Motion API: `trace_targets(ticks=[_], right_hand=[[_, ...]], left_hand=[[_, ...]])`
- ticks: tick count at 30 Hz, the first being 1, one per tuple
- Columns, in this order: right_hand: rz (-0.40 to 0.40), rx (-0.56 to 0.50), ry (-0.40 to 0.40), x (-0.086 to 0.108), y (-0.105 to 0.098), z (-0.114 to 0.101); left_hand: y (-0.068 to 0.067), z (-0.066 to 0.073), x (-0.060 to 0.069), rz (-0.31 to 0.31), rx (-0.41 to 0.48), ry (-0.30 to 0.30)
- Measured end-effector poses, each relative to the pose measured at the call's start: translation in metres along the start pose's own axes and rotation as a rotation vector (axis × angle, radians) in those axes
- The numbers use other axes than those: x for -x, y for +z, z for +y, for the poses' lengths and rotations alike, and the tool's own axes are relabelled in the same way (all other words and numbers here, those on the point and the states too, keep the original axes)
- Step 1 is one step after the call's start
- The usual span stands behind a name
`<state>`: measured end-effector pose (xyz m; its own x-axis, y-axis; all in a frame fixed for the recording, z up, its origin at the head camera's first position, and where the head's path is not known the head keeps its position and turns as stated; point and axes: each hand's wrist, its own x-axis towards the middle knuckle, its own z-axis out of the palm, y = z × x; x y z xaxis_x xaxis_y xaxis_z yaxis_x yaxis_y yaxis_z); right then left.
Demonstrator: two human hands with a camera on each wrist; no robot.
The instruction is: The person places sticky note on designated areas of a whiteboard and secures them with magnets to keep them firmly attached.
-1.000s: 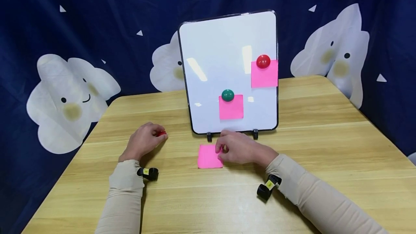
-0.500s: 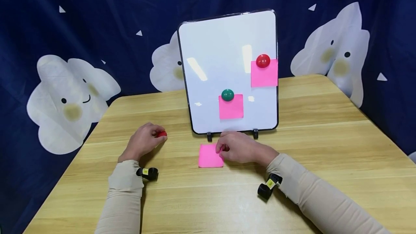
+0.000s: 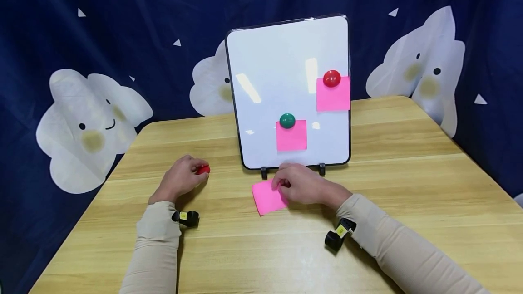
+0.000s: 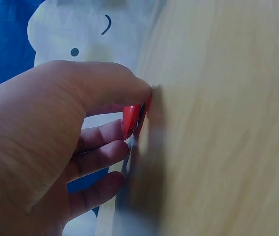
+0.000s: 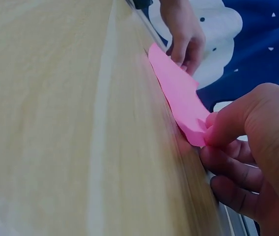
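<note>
A pink sticky note (image 3: 266, 197) lies tilted at the table's middle, below the whiteboard. My right hand (image 3: 304, 185) pinches its upper right corner between thumb and fingers; in the right wrist view the pink note (image 5: 176, 93) is lifted a little off the wood at that corner. To the left, my left hand (image 3: 178, 179) grips a red round magnet (image 3: 203, 169) by its edges, down at the table surface. The left wrist view shows the red magnet (image 4: 131, 119) between thumb and fingers, its far side hidden.
Behind the hands a whiteboard (image 3: 269, 76) stands on small black feet (image 3: 263, 173). It bears a pink note (image 3: 333, 96) under a red magnet (image 3: 332, 78) and another pink note (image 3: 291, 138) under a green magnet (image 3: 287, 120). A dark blue curtain hangs behind the table (image 3: 245, 257).
The pink note on the table has turned, its lower edge now slanting, and has shifted slightly right with my right hand's pinch. My left hand has stayed at the red magnet.
</note>
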<state>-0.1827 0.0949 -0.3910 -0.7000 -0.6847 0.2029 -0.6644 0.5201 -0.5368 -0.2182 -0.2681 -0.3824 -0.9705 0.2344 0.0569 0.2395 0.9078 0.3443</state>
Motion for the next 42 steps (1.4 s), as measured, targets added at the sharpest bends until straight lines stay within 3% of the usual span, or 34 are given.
trace_targets(ticks=[13, 29, 42], right_hand=[[0.043, -0.021, 0.001, 0.0014, -0.0003, -0.0018], [0.088, -0.067, -0.005, 0.0002, 0.0006, -0.0005], [0.099, -0.081, 0.054, -0.0012, 0.0035, 0.0008]], left_hand=[[0.002, -0.003, -0.0007, -0.011, 0.034, -0.022], [0.0053, -0.004, -0.0011, 0.05, 0.038, -0.021], [0.0047, -0.0033, -0.0019, 0.058, 0.035, -0.009]])
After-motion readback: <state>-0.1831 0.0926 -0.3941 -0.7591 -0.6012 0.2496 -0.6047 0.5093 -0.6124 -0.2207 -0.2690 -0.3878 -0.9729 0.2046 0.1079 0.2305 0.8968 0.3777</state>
